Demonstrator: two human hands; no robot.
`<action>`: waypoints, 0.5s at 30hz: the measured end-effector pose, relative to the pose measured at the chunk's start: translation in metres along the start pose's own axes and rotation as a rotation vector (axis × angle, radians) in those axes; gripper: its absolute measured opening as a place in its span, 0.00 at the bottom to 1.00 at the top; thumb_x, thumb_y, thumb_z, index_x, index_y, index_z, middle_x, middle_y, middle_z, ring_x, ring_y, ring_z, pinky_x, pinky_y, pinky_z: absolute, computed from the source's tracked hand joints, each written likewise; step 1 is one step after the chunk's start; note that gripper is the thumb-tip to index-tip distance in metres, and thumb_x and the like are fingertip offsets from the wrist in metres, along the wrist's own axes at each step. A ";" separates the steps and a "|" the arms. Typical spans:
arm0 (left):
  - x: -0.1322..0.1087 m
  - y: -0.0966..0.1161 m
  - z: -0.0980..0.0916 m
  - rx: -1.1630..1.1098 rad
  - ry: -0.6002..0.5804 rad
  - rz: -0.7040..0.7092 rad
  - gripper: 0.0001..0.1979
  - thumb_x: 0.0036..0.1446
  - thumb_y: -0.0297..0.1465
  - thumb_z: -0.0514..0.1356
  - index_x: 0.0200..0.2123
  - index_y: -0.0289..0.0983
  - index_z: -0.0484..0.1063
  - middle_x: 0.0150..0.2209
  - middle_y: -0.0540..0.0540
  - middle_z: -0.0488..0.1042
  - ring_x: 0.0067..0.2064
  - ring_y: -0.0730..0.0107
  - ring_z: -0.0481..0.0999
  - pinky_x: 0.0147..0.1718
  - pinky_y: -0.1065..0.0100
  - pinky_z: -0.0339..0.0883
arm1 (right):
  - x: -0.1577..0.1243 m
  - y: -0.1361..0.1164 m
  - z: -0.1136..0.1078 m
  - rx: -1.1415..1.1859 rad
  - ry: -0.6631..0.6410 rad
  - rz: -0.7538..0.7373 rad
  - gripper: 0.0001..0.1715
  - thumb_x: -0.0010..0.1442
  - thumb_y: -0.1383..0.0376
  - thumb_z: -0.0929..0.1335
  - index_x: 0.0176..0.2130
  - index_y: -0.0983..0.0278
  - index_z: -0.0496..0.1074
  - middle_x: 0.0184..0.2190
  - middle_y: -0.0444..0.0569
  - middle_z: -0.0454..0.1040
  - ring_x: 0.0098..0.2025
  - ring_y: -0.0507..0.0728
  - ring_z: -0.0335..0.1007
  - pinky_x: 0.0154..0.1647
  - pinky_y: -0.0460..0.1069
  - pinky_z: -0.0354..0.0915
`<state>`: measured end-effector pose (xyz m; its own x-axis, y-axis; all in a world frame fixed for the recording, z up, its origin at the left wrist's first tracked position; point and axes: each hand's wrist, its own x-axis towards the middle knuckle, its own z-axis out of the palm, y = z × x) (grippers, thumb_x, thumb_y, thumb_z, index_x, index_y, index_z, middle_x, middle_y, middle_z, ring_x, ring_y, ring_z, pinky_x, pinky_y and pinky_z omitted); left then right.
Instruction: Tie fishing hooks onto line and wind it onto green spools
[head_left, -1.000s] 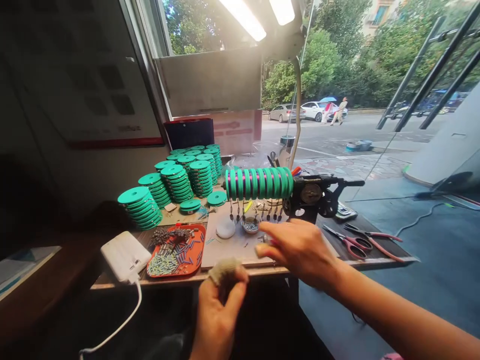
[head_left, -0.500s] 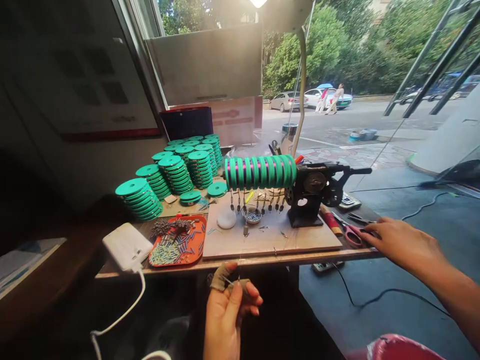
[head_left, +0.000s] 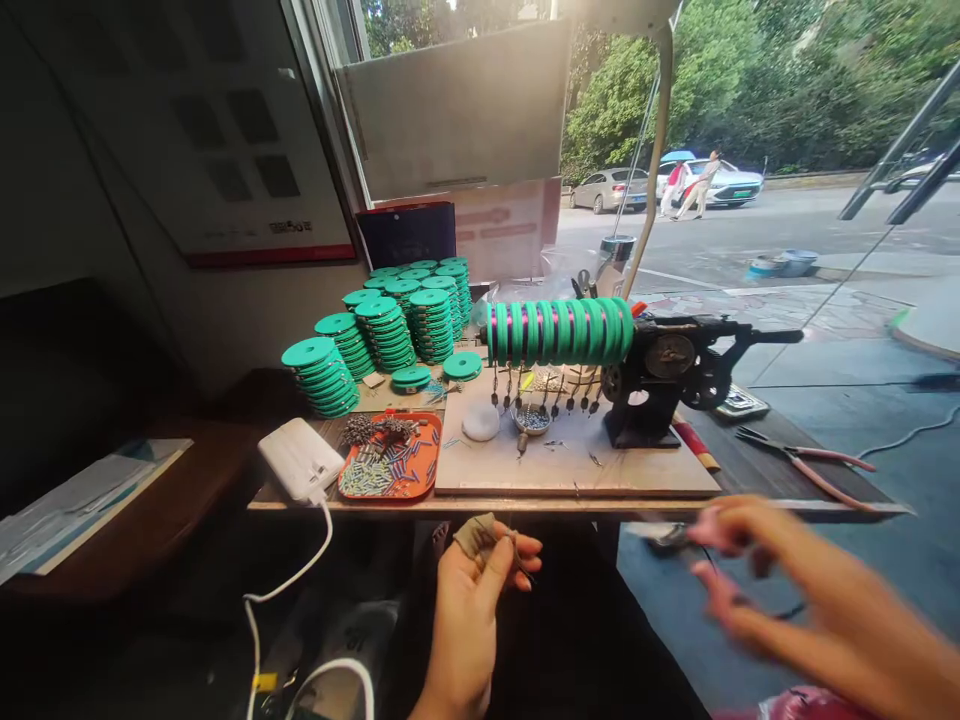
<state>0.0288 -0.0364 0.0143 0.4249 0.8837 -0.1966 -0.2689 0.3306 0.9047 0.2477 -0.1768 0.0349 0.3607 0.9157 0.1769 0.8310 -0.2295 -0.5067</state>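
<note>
My left hand, with tan wraps on some fingers, is closed in a pinch in front of the table's front edge. A thin dark strand shows at its fingertips; what else it grips is too small to make out. My right hand, smeared by motion, holds scissors whose pink handles show at the fingers, to the right of my left hand. Behind the hands, a row of green foam spools sits on a black hand-cranked winder. Small dark weights hang below the spools.
An orange tray of small tubes lies left of the pale board, beside a white power bank. Stacks of green spools stand behind. A small bowl rests on the board, and pliers lie at right.
My right hand has taken the scissors off the table and brought them left and toward me. My left hand stays pinched. The view has turned slightly left.
</note>
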 end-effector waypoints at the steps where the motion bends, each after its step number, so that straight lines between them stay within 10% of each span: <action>1: -0.001 -0.001 -0.001 0.026 -0.002 0.037 0.08 0.49 0.33 0.62 0.30 0.34 0.70 0.28 0.44 0.77 0.28 0.71 0.73 0.27 0.73 0.65 | 0.003 -0.020 0.010 0.049 -0.110 -0.077 0.15 0.47 0.66 0.66 0.38 0.57 0.64 0.38 0.51 0.69 0.36 0.58 0.68 0.35 0.50 0.66; 5: -0.003 -0.001 -0.003 0.166 0.016 0.189 0.06 0.49 0.32 0.62 0.28 0.35 0.72 0.28 0.46 0.77 0.29 0.70 0.73 0.28 0.72 0.65 | 0.022 -0.063 0.034 0.007 -0.160 -0.218 0.11 0.47 0.69 0.64 0.35 0.61 0.62 0.38 0.51 0.67 0.37 0.57 0.66 0.36 0.50 0.64; 15: -0.002 0.001 -0.004 0.200 0.051 0.240 0.06 0.48 0.32 0.62 0.28 0.35 0.73 0.27 0.48 0.76 0.29 0.70 0.72 0.31 0.72 0.65 | 0.038 -0.067 0.030 -0.110 -0.194 -0.260 0.10 0.47 0.69 0.64 0.34 0.63 0.62 0.33 0.49 0.66 0.34 0.57 0.64 0.34 0.51 0.61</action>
<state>0.0246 -0.0366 0.0141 0.3242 0.9458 0.0176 -0.1787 0.0429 0.9830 0.1930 -0.1162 0.0499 0.0521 0.9915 0.1195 0.9292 -0.0043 -0.3695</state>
